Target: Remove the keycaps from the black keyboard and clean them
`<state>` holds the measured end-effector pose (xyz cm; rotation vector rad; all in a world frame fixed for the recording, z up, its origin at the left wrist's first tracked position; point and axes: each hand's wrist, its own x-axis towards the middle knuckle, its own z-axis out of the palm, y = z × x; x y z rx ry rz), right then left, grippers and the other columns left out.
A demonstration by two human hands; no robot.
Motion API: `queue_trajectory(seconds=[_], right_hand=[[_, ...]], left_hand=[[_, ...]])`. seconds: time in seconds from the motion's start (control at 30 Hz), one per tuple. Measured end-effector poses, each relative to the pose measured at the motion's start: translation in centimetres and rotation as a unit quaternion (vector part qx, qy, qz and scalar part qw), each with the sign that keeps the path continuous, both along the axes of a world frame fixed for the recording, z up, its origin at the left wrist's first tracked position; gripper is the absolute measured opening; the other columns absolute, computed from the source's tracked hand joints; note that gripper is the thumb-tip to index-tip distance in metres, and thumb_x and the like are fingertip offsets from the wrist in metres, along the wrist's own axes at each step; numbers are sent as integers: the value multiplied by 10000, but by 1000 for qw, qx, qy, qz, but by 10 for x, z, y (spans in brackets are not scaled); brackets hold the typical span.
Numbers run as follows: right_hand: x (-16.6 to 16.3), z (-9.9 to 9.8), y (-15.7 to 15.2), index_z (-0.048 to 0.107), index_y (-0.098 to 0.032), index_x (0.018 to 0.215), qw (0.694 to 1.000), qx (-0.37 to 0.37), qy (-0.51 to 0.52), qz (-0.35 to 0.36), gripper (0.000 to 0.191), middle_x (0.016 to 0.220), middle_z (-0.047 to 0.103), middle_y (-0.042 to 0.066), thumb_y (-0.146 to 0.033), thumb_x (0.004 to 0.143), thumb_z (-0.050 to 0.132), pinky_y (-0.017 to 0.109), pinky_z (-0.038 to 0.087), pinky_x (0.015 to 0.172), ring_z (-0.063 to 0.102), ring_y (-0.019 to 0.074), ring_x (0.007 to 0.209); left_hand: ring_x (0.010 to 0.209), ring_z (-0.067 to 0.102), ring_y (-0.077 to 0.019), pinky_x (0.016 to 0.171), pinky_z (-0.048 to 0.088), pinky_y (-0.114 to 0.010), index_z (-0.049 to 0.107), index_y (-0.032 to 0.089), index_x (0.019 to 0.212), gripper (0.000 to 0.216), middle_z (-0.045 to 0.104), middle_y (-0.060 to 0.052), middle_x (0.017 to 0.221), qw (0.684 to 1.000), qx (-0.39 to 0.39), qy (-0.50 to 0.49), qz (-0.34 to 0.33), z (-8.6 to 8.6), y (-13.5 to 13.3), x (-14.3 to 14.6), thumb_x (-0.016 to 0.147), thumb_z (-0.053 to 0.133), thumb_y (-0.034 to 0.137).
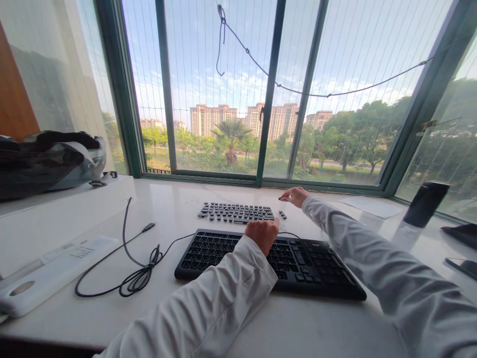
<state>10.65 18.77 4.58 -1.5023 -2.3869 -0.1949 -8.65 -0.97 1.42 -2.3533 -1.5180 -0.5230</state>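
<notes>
A black keyboard (219, 246) lies aslant on the white sill, its number-pad end toward the right. Beyond it, loose black keycaps (238, 213) are laid out in rows, with a short column of small keycaps (282, 215) to their right. My left hand (263, 234) is closed over the keyboard's upper middle; its fingertips face away, so what they grip is hidden. Farther back, near the window frame, my right hand (295, 196) pinches a small black keycap (280, 199) just above the sill, behind the short column.
A coiled black cable (143, 273) and a white power strip (55, 271) lie at left. Beside them a dark bag (48, 164) rests on a white box (74, 211). At right are a black cylinder (426, 204), paper (370, 206) and a phone-like dark object (462, 267). Windows stand behind.
</notes>
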Motion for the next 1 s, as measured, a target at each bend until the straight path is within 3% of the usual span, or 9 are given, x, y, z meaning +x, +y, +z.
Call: queue_trajectory(seconds=[0.13, 0.2, 0.33, 0.5, 0.6, 0.7, 0.8, 0.9, 1.0], right_hand=[[-1, 5, -57, 731, -206, 919, 986, -64, 111, 104, 418, 834, 714, 40, -548, 738, 573, 275, 442, 685, 593, 171, 738], [-2, 3, -90, 728, -175, 918, 968, -120, 156, 154, 472, 823, 712, 54, -575, 727, 569, 284, 440, 675, 583, 169, 712], [1, -8, -138, 727, -162, 893, 947, -172, 207, 174, 469, 820, 708, 49, -572, 744, 553, 281, 417, 667, 569, 165, 718], [3, -25, -152, 719, -140, 905, 923, -212, 258, 191, 479, 839, 705, 52, -563, 742, 566, 261, 408, 671, 579, 165, 750], [9, -27, -147, 712, -151, 944, 926, -211, 246, 194, 495, 840, 704, 48, -576, 758, 538, 254, 411, 644, 579, 160, 732], [31, -23, -137, 707, -206, 963, 969, -107, 195, 110, 450, 823, 702, 32, -566, 790, 501, 270, 417, 657, 577, 158, 715], [68, -23, -123, 705, -256, 874, 987, 52, 123, -89, 346, 827, 691, 19, -525, 804, 499, 307, 407, 741, 594, 175, 778], [103, -29, -109, 683, -248, 893, 971, 28, 54, -231, 378, 879, 683, 51, -566, 765, 525, 339, 407, 785, 598, 205, 851], [123, -35, -102, 678, -208, 904, 953, -62, 21, -295, 422, 963, 661, 104, -556, 671, 630, 353, 418, 784, 591, 242, 915]], left_hand=[[818, 669, -195, 621, 473, -245, 362, 261, 1350, 461, 688, -80, 993, 999, 27, -38, 10, 1, -2, 2, 899, 440, 318], [837, 667, -191, 615, 462, -234, 365, 266, 1350, 489, 682, -80, 1028, 998, 28, -52, 17, 2, -5, 3, 885, 452, 390], [837, 666, -189, 617, 443, -231, 481, 295, 1265, 415, 699, -56, 987, 998, 23, -55, -1, 6, -12, 4, 883, 425, 449], [806, 674, -193, 624, 441, -248, 587, 357, 1127, 315, 721, -2, 892, 997, 20, -63, -34, 2, -13, 4, 894, 399, 453], [831, 674, -194, 663, 460, -266, 591, 362, 1132, 321, 719, 2, 934, 996, 25, -79, -34, -3, -9, 5, 882, 419, 468], [888, 664, -190, 735, 477, -280, 606, 336, 1127, 328, 702, 3, 1014, 994, 26, -101, -31, -6, -6, 6, 868, 448, 461], [935, 654, -194, 754, 485, -283, 614, 342, 1121, 315, 685, 26, 1061, 993, 22, -118, -18, -8, -5, 8, 844, 493, 431], [916, 660, -206, 745, 492, -302, 627, 350, 1101, 311, 688, 33, 1051, 992, 26, -122, -3, -10, -6, 10, 830, 503, 440], [893, 666, -212, 719, 492, -308, 627, 360, 1101, 315, 698, 40, 1021, 992, 36, -121, 2, -11, -6, 11, 829, 497, 449]])
